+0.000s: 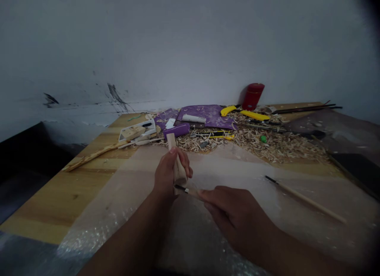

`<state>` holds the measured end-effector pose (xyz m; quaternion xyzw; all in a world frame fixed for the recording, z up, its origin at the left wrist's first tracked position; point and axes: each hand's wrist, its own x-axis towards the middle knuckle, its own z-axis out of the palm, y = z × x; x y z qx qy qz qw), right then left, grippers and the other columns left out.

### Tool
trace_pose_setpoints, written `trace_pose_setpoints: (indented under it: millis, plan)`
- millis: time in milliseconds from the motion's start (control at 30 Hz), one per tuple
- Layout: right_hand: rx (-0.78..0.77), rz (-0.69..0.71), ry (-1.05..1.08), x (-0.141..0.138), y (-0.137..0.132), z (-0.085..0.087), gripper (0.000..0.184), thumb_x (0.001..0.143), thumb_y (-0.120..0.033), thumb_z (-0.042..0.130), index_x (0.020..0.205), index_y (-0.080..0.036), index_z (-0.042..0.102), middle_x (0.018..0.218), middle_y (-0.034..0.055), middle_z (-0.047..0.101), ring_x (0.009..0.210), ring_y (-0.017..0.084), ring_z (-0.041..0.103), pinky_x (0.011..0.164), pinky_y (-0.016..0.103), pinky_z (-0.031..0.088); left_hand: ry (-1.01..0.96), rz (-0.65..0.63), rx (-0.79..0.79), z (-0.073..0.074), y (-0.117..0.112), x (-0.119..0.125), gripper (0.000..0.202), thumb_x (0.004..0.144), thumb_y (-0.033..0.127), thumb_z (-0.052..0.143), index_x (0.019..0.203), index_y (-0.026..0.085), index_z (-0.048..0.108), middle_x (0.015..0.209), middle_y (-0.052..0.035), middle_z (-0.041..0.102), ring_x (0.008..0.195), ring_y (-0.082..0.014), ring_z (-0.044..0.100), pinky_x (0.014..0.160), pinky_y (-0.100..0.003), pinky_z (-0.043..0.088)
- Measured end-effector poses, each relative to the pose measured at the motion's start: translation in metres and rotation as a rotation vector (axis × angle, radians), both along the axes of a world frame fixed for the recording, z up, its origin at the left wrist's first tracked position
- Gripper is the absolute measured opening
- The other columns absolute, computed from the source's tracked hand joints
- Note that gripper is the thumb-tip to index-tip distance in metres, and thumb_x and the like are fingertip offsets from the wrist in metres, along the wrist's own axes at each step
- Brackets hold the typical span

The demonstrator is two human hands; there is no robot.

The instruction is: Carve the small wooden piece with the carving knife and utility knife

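My left hand [168, 169] is wrapped round a pale wooden block [179, 172], whose narrow end sticks up past the thumb. My right hand [234, 212] grips the light wooden handle of a carving knife [194, 193]. Its short dark blade meets the lower part of the block, near the left palm. Both hands are over a clear plastic sheet [231, 169] spread on the wooden table. A second thin tool with a wooden handle and dark tip [310, 200] lies on the sheet, right of my right hand.
Wood shavings [282, 145] pile along the back, around yellow-handled cutters [255, 115] and a purple sheet [208, 114]. A red canister [253, 96] stands by the wall. At the back left are a white tray [121, 134] with a wood piece and a long stick [92, 157].
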<state>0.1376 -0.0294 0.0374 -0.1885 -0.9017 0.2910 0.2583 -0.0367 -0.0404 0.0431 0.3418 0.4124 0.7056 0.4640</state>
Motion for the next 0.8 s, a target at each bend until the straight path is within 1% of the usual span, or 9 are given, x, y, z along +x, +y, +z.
trace_pose_setpoints:
  millis: [100,233,333,400,467,533,600,667,800]
  plan:
    - [0.041,-0.019,0.009,-0.002,-0.003,-0.003,0.028,0.082,-0.012,0.042,0.104,-0.019,0.057,0.067,0.0005,0.055,0.060,0.013,0.050,0.056,0.024,0.033,0.013,0.074,0.015,0.000,-0.001,0.000,0.035,0.080,0.043,0.042,0.057,0.017,0.046,0.045,0.0048,0.043,0.038,-0.0082,0.043,0.045,-0.023,0.040]
    - [0.080,-0.058,0.034,-0.006,-0.007,-0.006,0.026,0.082,-0.012,0.040,0.101,-0.017,0.058,0.065,0.0010,0.054,0.058,0.013,0.050,0.054,0.024,0.033,0.028,0.138,0.033,0.002,0.000,0.000,0.033,0.079,0.042,0.044,0.058,0.017,0.046,0.046,0.0051,0.044,0.038,-0.0082,0.043,0.044,-0.023,0.039]
    - [0.098,-0.082,0.066,-0.009,-0.010,-0.008,0.028,0.083,-0.012,0.039,0.104,-0.015,0.058,0.065,0.0021,0.056,0.057,0.014,0.052,0.054,0.025,0.035,0.031,0.203,0.050,0.003,0.000,-0.001,0.032,0.080,0.041,0.042,0.058,0.018,0.045,0.046,0.0048,0.044,0.038,-0.0084,0.043,0.044,-0.023,0.039]
    - [0.081,-0.084,0.061,-0.010,-0.011,-0.009,0.029,0.083,-0.014,0.039,0.106,-0.015,0.058,0.067,0.0029,0.058,0.059,0.015,0.053,0.054,0.025,0.037,0.060,0.255,0.036,0.002,0.000,-0.003,0.032,0.080,0.041,0.041,0.058,0.018,0.045,0.046,0.0043,0.045,0.039,-0.0089,0.044,0.045,-0.023,0.039]
    - [0.022,-0.078,0.051,-0.010,-0.011,-0.008,0.028,0.084,-0.015,0.040,0.105,-0.016,0.058,0.070,0.0032,0.060,0.062,0.015,0.055,0.056,0.025,0.039,0.109,0.286,0.016,0.001,0.000,-0.005,0.033,0.080,0.042,0.040,0.058,0.018,0.046,0.046,0.0034,0.047,0.040,-0.0095,0.045,0.046,-0.023,0.040]
    - [-0.056,-0.063,0.066,-0.008,-0.007,-0.004,0.027,0.084,-0.015,0.041,0.104,-0.019,0.059,0.078,0.0025,0.064,0.069,0.014,0.058,0.062,0.024,0.042,0.156,0.264,-0.004,0.000,-0.001,-0.007,0.034,0.081,0.043,0.040,0.058,0.018,0.048,0.045,0.0025,0.049,0.041,-0.0099,0.045,0.048,-0.023,0.041]
    - [-0.097,-0.041,0.077,-0.004,0.001,0.000,0.026,0.083,-0.014,0.043,0.102,-0.022,0.059,0.084,0.0007,0.066,0.075,0.013,0.060,0.067,0.023,0.043,0.211,0.195,-0.024,-0.001,-0.001,-0.009,0.037,0.081,0.044,0.039,0.057,0.018,0.049,0.045,0.0017,0.049,0.041,-0.0100,0.045,0.048,-0.024,0.040]
    - [-0.079,-0.014,0.056,0.001,0.011,0.006,0.026,0.083,-0.014,0.045,0.102,-0.024,0.060,0.087,-0.0006,0.066,0.077,0.012,0.060,0.069,0.023,0.043,0.283,0.124,-0.055,-0.002,-0.003,-0.011,0.039,0.080,0.045,0.040,0.055,0.018,0.050,0.045,0.0010,0.049,0.041,-0.0101,0.044,0.048,-0.024,0.040]
    - [0.027,0.018,-0.051,0.011,0.025,0.015,0.024,0.082,-0.014,0.048,0.098,-0.025,0.062,0.079,-0.0011,0.066,0.069,0.012,0.060,0.063,0.023,0.042,0.393,0.046,-0.124,-0.001,-0.004,-0.012,0.038,0.077,0.047,0.044,0.053,0.017,0.051,0.045,-0.0006,0.050,0.042,-0.0114,0.047,0.049,-0.024,0.039]
